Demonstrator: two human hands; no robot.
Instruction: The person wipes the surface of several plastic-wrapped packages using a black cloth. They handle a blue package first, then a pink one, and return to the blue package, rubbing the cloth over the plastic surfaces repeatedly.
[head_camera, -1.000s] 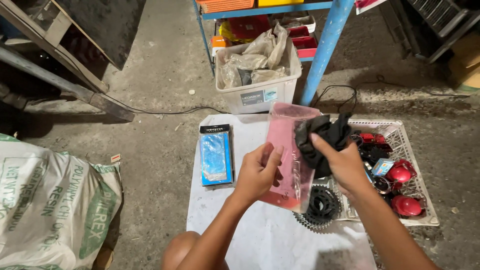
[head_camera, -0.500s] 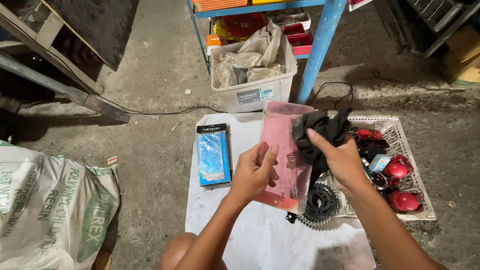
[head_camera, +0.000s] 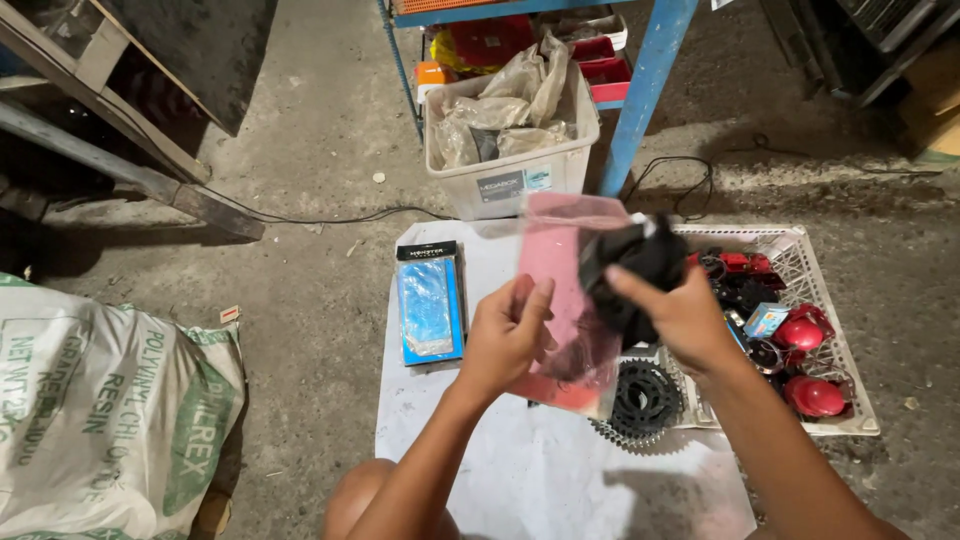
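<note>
the black item (head_camera: 640, 275) at centre is motion-blurred, its kind unclear. the sprocket (head_camera: 645, 400) below is half hidden by the pink bag (head_camera: 560, 270). the white sack (head_camera: 90, 410) is cut off at lower left.

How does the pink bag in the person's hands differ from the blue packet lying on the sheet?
The pink bag is held upright by the left hand, open-topped and crumpled; the blue packet lies flat and untouched on the white sheet. The bag is taller, the packet black-edged. Both look like plastic packaging.
</note>
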